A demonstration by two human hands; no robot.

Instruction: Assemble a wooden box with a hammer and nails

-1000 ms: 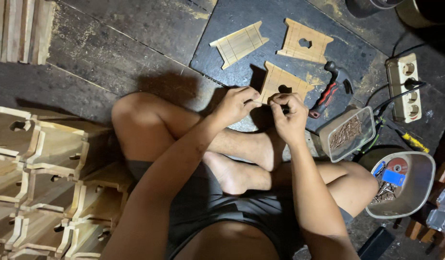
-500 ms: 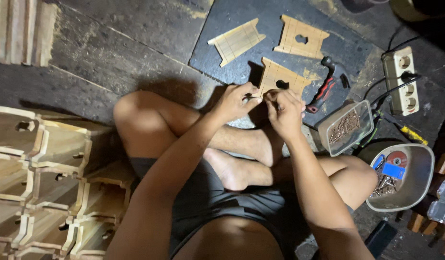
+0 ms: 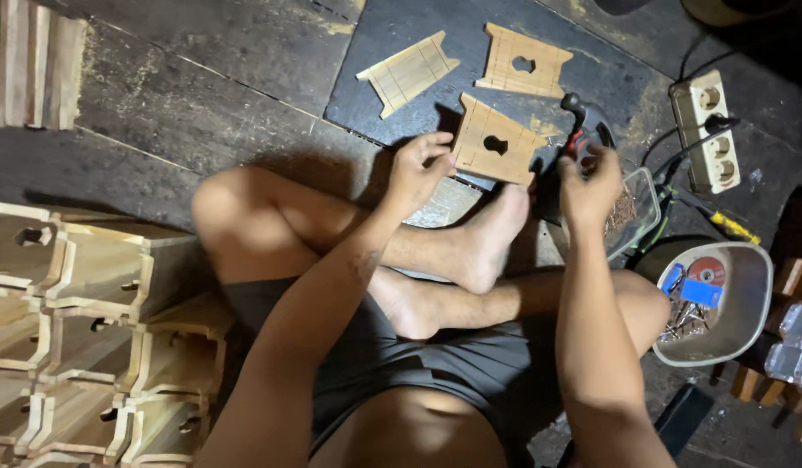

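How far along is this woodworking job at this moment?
Done: finished wooden boxes stacked beside the person. In hand: the left hand holds a keyhole panel; the right hand is at the red-handled tool. Left: two more panels, one slatted and one with a hole, lie loose on the dark mat.

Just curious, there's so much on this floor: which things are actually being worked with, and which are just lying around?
In use: left hand, wooden panel, right hand, hammer.

Lying about: two other panels, power strip, tub of bits, stacked wooden boxes.
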